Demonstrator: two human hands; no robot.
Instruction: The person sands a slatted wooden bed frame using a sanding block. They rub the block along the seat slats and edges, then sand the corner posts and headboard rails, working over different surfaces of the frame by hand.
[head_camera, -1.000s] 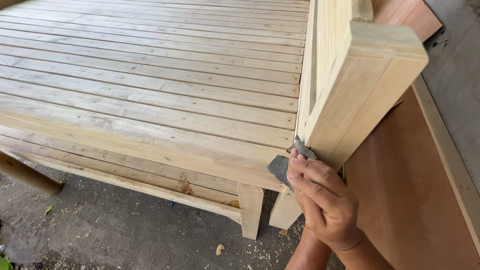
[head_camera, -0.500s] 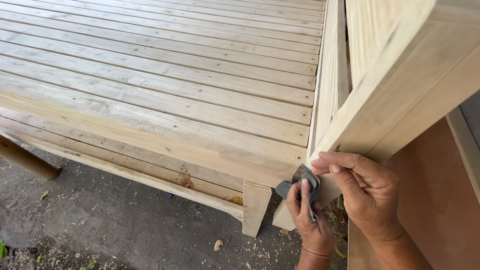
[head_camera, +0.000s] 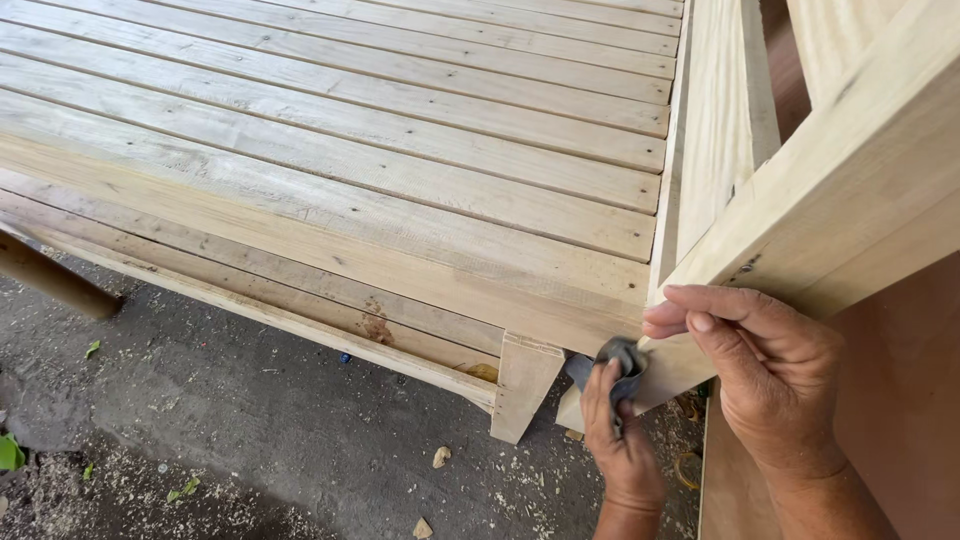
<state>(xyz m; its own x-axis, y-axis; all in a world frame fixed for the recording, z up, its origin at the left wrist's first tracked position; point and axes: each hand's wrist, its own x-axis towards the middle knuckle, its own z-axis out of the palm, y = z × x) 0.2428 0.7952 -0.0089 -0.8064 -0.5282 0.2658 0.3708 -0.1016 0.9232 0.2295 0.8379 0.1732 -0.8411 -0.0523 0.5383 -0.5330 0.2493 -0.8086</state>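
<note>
**Both hands at bench corner, sandpaper under the frame**

Since a half-second earlier, view had swung left and down a little; more of the slatted top showed, and the left hand had slid a touch lower under the corner. Right hand had barely shifted.

Left hand was pinched shut on a folded grey sandpaper scrap, thumb on top, pressing it to the underside edge where the slanted post met the bench corner. Right hand lay flat against the post's lower face, fingers straight, gripping nothing, just bracing the wood.

Sandpaper sat just right of the short leg, touching the wood above it, well clear of the ground.

Handling, as a judgement: sandpaper looked thin, light, floppy, gritty on one side, so not slippery; folded, it would be best pinched between thumb and fingers with the fold backing the pressure. It would crumple or tear on a sharp corner rather than break. Bench looked heavy, stiff, raw and splintery; it would be held by the post or rail edge, not the slats.

Containers: none in view. Loose stuff only: wood chips and sawdust on the ground, a few green leaves at left, a brown pole under the bench edge, a reddish board at right behind the right hand.
</note>
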